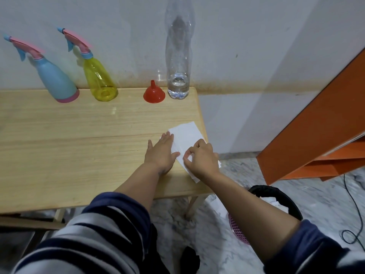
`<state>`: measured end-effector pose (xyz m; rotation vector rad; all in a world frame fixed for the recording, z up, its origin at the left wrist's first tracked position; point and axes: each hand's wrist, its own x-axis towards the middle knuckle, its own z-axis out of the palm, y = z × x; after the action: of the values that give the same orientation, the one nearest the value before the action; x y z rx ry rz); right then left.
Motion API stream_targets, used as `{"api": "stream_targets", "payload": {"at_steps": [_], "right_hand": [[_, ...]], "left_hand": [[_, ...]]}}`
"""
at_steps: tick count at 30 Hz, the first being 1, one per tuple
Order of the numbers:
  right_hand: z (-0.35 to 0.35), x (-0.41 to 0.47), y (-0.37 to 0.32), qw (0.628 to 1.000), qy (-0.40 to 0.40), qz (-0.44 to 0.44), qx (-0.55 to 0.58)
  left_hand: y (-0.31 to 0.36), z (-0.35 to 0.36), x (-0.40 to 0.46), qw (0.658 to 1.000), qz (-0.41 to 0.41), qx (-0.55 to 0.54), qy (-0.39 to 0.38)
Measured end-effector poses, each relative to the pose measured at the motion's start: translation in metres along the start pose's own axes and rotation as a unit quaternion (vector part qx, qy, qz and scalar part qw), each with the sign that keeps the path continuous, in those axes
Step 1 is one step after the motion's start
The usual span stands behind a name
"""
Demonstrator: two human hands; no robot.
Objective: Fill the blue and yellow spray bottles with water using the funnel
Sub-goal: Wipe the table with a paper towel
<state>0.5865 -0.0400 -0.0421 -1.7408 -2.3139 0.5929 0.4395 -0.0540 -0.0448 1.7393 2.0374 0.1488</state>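
Note:
A blue spray bottle (56,80) and a yellow spray bottle (98,80), both with pink trigger heads on, stand at the back of the wooden table (69,147). A red funnel (154,93) sits mouth down to their right. Beside it stands a tall clear plastic bottle (178,56) with a little water at the bottom. Near the table's right front, my left hand (162,151) lies flat on the edge of a white tissue (187,139). My right hand (202,157) pinches the tissue's near edge.
A wall runs right behind the table. An orange wooden shelf (316,139) leans at the right. On the marble floor below the table's right corner stand a pink basket (239,232) with a black rim and a black cable (353,210).

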Motion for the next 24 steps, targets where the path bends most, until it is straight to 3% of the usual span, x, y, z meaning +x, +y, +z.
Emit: {"api": "stream_targets", "payload": {"at_steps": [13,18,24], "right_hand": [[-0.042,0.024,0.013,0.959,0.031,0.087,0.267],[-0.057,0.030,0.025,0.954,0.058,0.083,0.283],[-0.075,0.032,0.037,0.970,-0.034,0.049,0.237]], "left_hand": [[0.013,-0.001,-0.004,1.000,-0.015,0.007,0.001],[0.023,0.001,-0.003,0.999,-0.030,0.045,0.004],[0.033,-0.001,0.009,0.994,0.042,0.104,0.015]]}}
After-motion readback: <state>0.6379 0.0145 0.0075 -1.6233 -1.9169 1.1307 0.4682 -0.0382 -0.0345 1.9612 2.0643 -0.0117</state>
